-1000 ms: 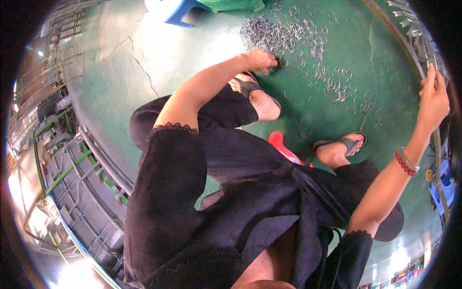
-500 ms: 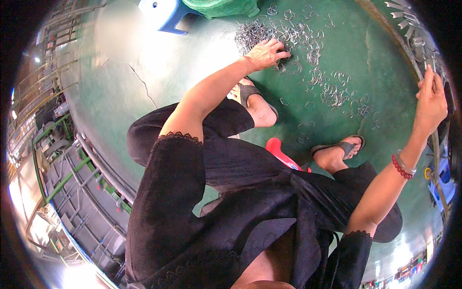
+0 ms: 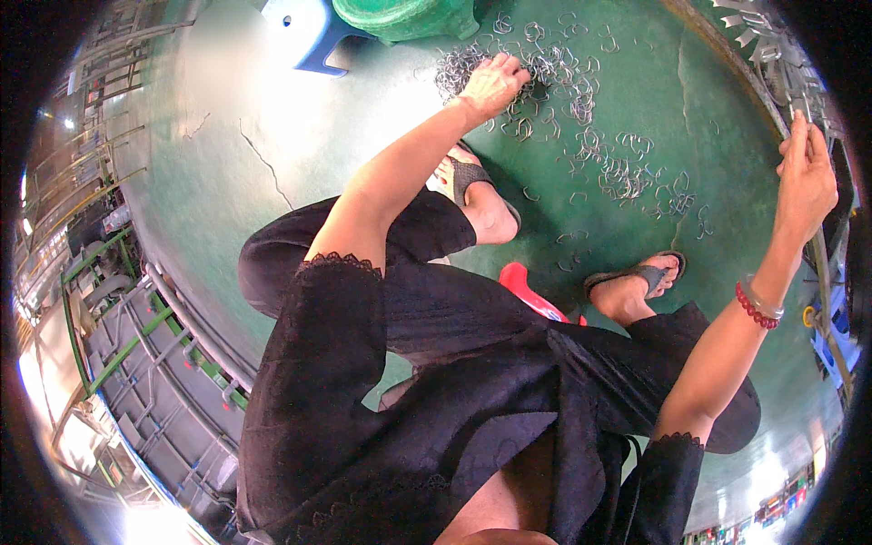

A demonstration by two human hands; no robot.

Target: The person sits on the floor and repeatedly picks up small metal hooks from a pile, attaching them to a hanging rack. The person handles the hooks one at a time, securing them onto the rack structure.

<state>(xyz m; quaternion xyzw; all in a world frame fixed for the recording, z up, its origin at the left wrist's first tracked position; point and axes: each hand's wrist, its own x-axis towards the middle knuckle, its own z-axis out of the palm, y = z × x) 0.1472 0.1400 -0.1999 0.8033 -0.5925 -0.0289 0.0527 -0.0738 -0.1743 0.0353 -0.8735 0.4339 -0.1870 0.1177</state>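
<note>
My left hand [image 3: 493, 84] reaches down to the green floor and closes over a heap of small bent metal wire clips [image 3: 554, 77]. More of these clips [image 3: 627, 173] lie scattered to the right. My right hand [image 3: 806, 177] is raised at the right, with its fingers pinched on a thin metal piece at a metal rack [image 3: 781, 64]. A red bead bracelet [image 3: 752, 307] circles that wrist. I am seated, in black clothing, with both feet in sandals [image 3: 468, 177] on the floor.
A blue plastic stool [image 3: 313, 36] and a green tub [image 3: 409, 16] stand at the top. A red stool edge [image 3: 527, 289] shows under me. Green and grey metal frames [image 3: 118, 345] run along the left. The floor has a crack [image 3: 263, 163].
My left hand has stretched farther out, away from me, into the clip heap. My right hand stays at the rack.
</note>
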